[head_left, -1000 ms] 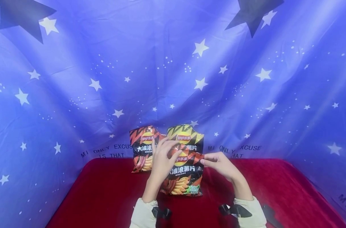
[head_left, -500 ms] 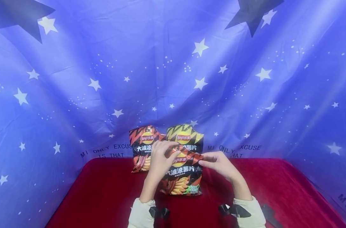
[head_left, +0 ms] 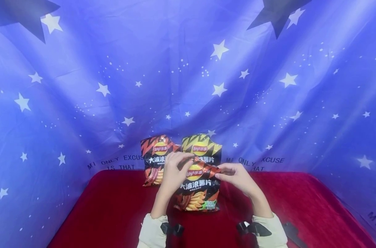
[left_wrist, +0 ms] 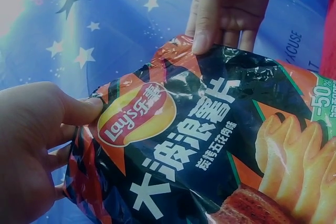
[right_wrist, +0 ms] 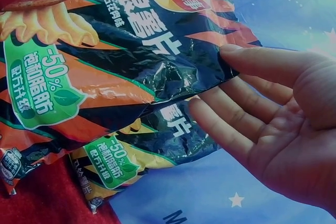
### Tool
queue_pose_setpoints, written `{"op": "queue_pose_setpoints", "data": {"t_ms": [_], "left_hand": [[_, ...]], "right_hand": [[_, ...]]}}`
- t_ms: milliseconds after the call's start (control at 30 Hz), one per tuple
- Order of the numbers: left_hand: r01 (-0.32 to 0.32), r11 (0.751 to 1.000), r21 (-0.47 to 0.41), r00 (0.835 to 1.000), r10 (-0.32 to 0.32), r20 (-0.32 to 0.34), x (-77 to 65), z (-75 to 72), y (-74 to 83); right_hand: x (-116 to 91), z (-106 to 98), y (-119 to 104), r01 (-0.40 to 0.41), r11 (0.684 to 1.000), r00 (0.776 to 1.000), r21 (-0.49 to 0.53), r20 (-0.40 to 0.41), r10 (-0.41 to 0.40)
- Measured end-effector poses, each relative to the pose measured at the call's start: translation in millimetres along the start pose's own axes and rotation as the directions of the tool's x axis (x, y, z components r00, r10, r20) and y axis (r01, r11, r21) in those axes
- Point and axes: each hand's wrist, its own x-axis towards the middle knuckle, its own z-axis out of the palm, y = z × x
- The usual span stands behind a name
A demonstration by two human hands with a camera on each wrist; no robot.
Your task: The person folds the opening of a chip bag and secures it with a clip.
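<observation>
A red and black Lay's chip bag stands upright between my hands, its printed front facing me. My left hand pinches its top left edge, thumb on the front and fingers behind, as the left wrist view shows. At the top right corner, my right hand holds the bag between thumb and fingers. In the right wrist view the right thumb lies on the front, with the other fingers stretched behind. Right behind this bag stands a yellow and black chip bag, its lower part hidden.
Another red and black chip bag stands at the back left, partly covered by my left hand. The red cloth-covered table ends at a blue curtain with stars. Black straps sit at both sleeves.
The held bag's top has shifted very slightly left, and both hands with it. The grips look the same, and the two bags behind stay in place.
</observation>
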Motion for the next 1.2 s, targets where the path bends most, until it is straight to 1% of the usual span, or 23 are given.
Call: {"op": "queue_pose_setpoints", "data": {"t_ms": [267,567,667,833,1033,1133,1200], "left_hand": [[0.032,0.999,-0.009,0.999,-0.032,-0.004,0.2,-0.4,0.4],[0.045,0.999,-0.019,0.999,-0.045,-0.020,0.6,-2.8,2.2],[0.050,0.999,-0.021,0.998,-0.050,-0.027,1.4,-5.0,6.6],[0.065,0.997,-0.031,0.998,-0.066,-0.025,1.8,-13.0,17.9],[0.131,0.991,-0.016,0.991,-0.131,-0.016,2.5,-21.3,28.9],[0.178,0.983,-0.033,0.984,-0.178,0.013,2.3,-25.1,33.2],[0.209,0.977,-0.037,0.977,-0.207,0.039,2.1,-26.5,33.5]], "right_hand": [[-1,1,-3,-0.007,1.000,1.000,0.021,-0.003,0.007],[0,1,1,0.011,0.999,1.000,0.038,-0.004,-0.011],[0,1,0,0.008,0.999,1.000,0.046,-0.002,-0.008],[-2,0,-5,0.015,0.997,1.000,0.076,0.019,-0.017],[-5,-1,-10,0.037,0.992,0.997,0.120,0.064,-0.045],[-4,-1,-9,0.041,0.988,0.994,0.148,0.091,-0.055],[-3,-1,-8,0.039,0.986,0.993,0.163,0.108,-0.057]]}}
